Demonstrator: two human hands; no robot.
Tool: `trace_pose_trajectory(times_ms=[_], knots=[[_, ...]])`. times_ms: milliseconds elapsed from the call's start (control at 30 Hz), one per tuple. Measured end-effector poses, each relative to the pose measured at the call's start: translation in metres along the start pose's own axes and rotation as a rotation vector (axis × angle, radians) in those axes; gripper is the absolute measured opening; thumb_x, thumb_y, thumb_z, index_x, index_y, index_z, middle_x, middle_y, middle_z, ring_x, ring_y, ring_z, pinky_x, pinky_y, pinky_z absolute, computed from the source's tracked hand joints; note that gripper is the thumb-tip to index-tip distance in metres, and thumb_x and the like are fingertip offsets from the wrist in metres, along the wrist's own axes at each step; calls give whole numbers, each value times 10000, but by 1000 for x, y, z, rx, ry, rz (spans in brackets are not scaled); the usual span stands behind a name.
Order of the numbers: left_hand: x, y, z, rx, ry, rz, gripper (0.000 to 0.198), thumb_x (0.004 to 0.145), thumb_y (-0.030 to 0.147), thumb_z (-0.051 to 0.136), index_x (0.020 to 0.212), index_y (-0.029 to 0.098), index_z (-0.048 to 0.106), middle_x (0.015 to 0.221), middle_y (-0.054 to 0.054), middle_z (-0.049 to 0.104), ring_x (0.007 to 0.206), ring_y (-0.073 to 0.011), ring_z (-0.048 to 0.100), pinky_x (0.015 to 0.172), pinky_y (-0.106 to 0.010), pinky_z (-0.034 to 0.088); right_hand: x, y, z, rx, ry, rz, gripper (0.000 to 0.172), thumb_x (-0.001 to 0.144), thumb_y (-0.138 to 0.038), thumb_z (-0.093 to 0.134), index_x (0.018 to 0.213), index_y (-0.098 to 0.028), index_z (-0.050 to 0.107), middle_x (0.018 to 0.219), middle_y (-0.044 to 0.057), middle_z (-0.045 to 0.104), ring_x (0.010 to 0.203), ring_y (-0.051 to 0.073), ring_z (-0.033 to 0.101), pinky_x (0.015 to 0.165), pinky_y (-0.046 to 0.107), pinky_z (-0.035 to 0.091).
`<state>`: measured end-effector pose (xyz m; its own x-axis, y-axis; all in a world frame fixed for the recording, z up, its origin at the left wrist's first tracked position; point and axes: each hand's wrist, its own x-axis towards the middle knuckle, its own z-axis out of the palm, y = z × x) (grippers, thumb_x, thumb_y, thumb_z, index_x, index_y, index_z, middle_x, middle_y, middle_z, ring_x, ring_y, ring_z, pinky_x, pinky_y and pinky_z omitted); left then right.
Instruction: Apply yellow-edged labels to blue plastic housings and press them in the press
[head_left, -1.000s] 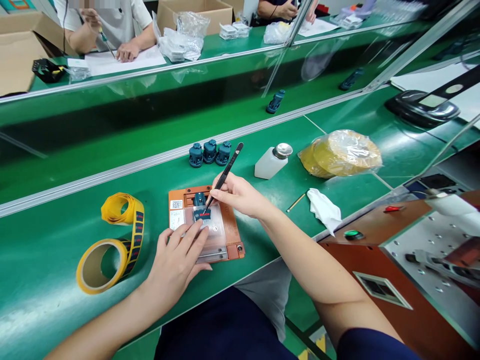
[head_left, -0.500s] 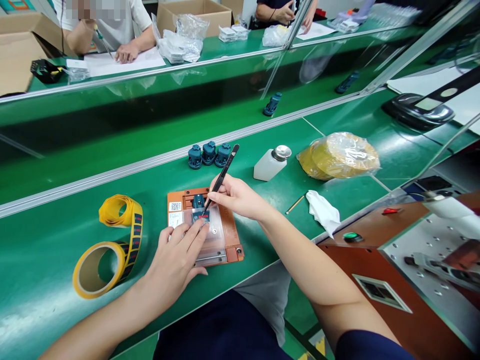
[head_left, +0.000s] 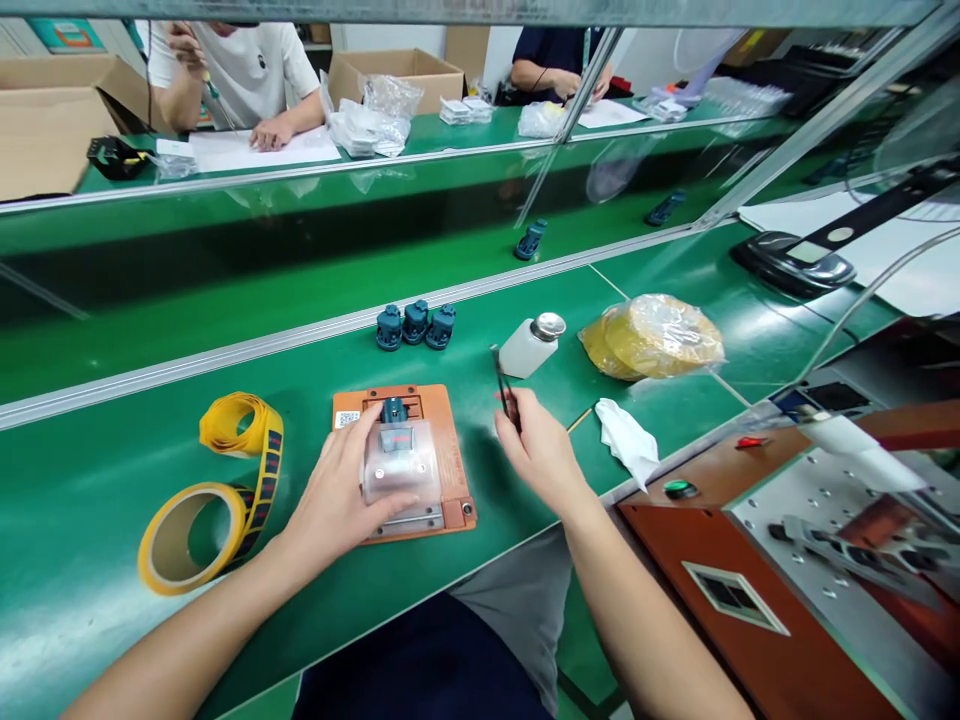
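My left hand [head_left: 337, 500] lies on a clear plastic cover [head_left: 401, 470], its thumb along the cover's near edge and its fingers at the left side. The cover sits on an orange jig [head_left: 454, 470], over a small dark label [head_left: 397, 440]. A teal plastic part [head_left: 394, 410] stands in the jig's far slot. To the right of the jig, my right hand [head_left: 540, 450] pinches black tweezers [head_left: 505, 388], tips up, touching nothing else. Several teal parts [head_left: 415, 323] stand together beyond the jig.
A white dispensing bottle [head_left: 530, 345], bagged yellow rolls [head_left: 651, 337], a white cloth [head_left: 626, 440] and a yellow label roll [head_left: 202, 530] lie on the green bench. A glass partition [head_left: 337, 300] runs behind them. Two co-workers [head_left: 232, 85] sit beyond it. A machine panel [head_left: 750, 540] stands to the right.
My right hand has moved right, off the jig, carrying the tweezers, now tips up. My left hand has shifted onto the clear cover, which now lies over the label.
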<state>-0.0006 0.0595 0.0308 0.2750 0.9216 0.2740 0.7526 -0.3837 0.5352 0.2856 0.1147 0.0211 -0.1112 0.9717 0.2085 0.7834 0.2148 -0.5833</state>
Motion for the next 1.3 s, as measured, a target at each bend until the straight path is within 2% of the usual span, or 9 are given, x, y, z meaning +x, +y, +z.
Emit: trace_pose_trajectory(times_ms=[133, 200, 267, 400, 467, 567, 733, 933, 1300], knots=[[-40, 14, 2, -46, 323, 474, 650, 824, 168, 775, 1397, 338, 520, 1228, -51, 598, 1173, -244, 594, 1099, -531, 503, -23, 43, 22, -217, 43, -106, 346, 1033, -340, 370, 1223, -154, 590, 989, 154, 632, 960, 321, 606, 819, 448, 523], [-63, 21, 0, -28, 219, 731, 448, 831, 80, 715, 1224, 286, 656, 1113, -19, 654, 1121, -198, 621, 1146, -500, 479, -28, 54, 27, -267, 61, -108, 370, 1030, -337, 385, 1252, -152, 616, 996, 169, 619, 941, 329, 577, 812, 471, 522], [-81, 23, -1, 43, -11, 822, 382, 845, 55, 659, 1194, 205, 692, 1125, -34, 715, 1173, -198, 624, 1208, -472, 408, -30, 52, 27, -269, 102, -110, 383, 1020, -338, 425, 1288, -157, 631, 1040, 183, 608, 960, 340, 548, 841, 516, 507], [-93, 13, -1, 50, -268, 813, 466, 912, 25, 469, 1352, 100, 603, 1375, -79, 668, 1398, -216, 497, 1291, -494, 149, -25, 13, 23, -14, 32, -232, 367, 1035, -332, 446, 1335, -271, 648, 1206, 141, 578, 1153, 324, 502, 1017, 559, 427], [-90, 9, 2, 18, -189, 753, 462, 920, 20, 489, 1368, 86, 583, 1365, -106, 674, 1416, -244, 481, 1280, -561, 120, -19, -11, 24, 170, -141, -340, 368, 1053, -341, 418, 1332, -339, 658, 1273, 97, 556, 1229, 292, 473, 1091, 528, 385], [-79, 5, 10, 1, -50, 578, 467, 893, 45, 613, 1357, 80, 585, 1313, -154, 698, 1373, -278, 535, 1248, -568, 239, -10, -32, 31, 326, -327, -422, 372, 1061, -390, 411, 1333, -369, 664, 1316, 75, 520, 1281, 272, 434, 1149, 502, 335], [-67, 3, 20, -29, 24, 520, 507, 899, 87, 631, 1400, 106, 559, 1270, -128, 728, 1298, -226, 610, 1202, -391, 351, 3, -26, 50, 351, -423, -434, 378, 1055, -454, 420, 1291, -359, 699, 1324, 82, 492, 1290, 276, 413, 1180, 526, 286], [-67, 2, 21, -72, 31, 520, 532, 888, 96, 632, 1414, 120, 554, 1243, -112, 744, 1255, -223, 644, 1151, -356, 415, 26, -21, 61, 301, -445, -453, 373, 1053, -453, 413, 1270, -383, 709, 1348, 80, 482, 1308, 289, 393, 1183, 549, 273], [-63, 3, 21, -61, 91, 535, 492, 886, 87, 617, 1377, 109, 589, 1221, -122, 751, 1233, -218, 656, 1173, -354, 395, 26, -34, 62, 273, -417, -438, 349, 1050, -424, 437, 1220, -374, 737, 1347, 74, 461, 1331, 285, 376, 1178, 518, 294]])
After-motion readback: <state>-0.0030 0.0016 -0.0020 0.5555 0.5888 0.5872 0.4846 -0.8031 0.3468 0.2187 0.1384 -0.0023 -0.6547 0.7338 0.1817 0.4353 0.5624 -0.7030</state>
